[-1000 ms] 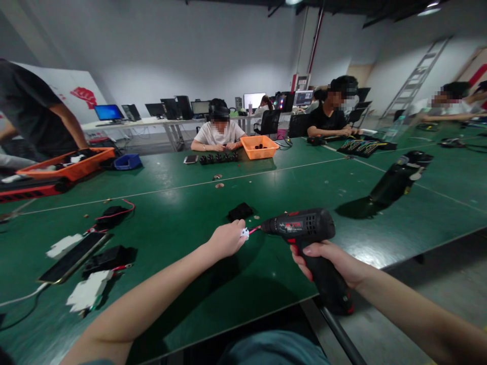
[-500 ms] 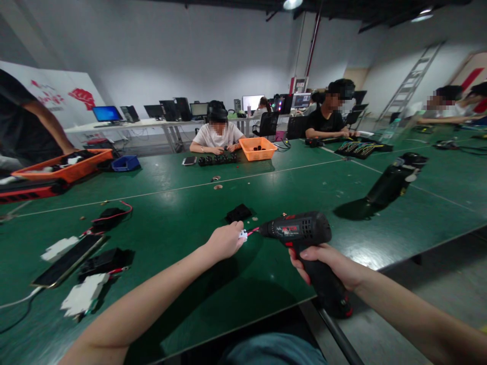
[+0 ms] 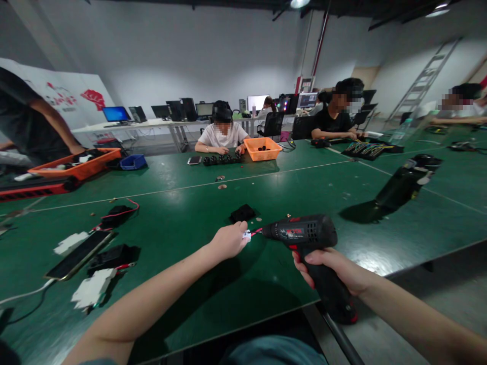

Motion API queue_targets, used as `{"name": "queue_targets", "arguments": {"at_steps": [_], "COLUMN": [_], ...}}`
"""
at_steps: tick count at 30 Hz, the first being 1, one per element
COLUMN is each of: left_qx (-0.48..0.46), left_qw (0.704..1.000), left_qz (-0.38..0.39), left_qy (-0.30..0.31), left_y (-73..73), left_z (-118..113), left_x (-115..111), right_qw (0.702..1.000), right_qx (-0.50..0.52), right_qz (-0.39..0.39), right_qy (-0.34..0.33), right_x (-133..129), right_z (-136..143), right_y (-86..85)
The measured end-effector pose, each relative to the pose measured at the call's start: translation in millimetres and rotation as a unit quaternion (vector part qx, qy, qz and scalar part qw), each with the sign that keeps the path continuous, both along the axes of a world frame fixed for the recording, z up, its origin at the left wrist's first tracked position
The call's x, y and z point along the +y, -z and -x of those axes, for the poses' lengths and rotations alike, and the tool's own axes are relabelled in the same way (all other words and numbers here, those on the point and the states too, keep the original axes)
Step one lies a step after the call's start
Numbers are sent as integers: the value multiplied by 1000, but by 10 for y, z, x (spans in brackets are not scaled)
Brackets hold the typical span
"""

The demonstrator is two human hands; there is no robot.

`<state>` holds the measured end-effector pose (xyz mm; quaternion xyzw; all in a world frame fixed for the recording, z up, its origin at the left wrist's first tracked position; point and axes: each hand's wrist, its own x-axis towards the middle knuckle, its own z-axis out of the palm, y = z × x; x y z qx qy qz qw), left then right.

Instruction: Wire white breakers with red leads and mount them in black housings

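Little has shifted: left hand [image 3: 228,240] still pinches the white connector [image 3: 246,235], right hand [image 3: 335,266] grips the drill [image 3: 304,233]; driving continues, needing steady alignment.

Small white part [image 3: 246,235] mostly hidden in left hand [image 3: 228,241]; drill [image 3: 304,238] grip covered by right hand [image 3: 335,268]; bit too small to tell.

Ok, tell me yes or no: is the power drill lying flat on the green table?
No, the right hand grips the power drill above the green table, its tip at the small white part in the left hand.
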<state>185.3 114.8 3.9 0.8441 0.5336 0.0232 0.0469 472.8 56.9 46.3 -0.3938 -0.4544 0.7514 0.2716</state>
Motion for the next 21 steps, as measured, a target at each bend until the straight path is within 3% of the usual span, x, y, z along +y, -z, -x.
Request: {"name": "queue_targets", "arguments": {"at_steps": [14,17,21], "left_qx": [8,22,33], "left_qw": [1000,1000,999], "left_qz": [7,3,-5], "left_qy": [-15,-14,2], "left_y": [-44,-60,-119], "left_z": [-33,-30,-20], "left_x": [-16,-12,-9], "right_qw": [1000,999,984], "right_qx": [-18,-35,-108], "right_qz": [16,-23,-141], "right_qy": [-1,-15,19], "right_x": [-24,-11,112], "right_z": [-144,-176,-233], "right_y": [3,-33,-156]}}
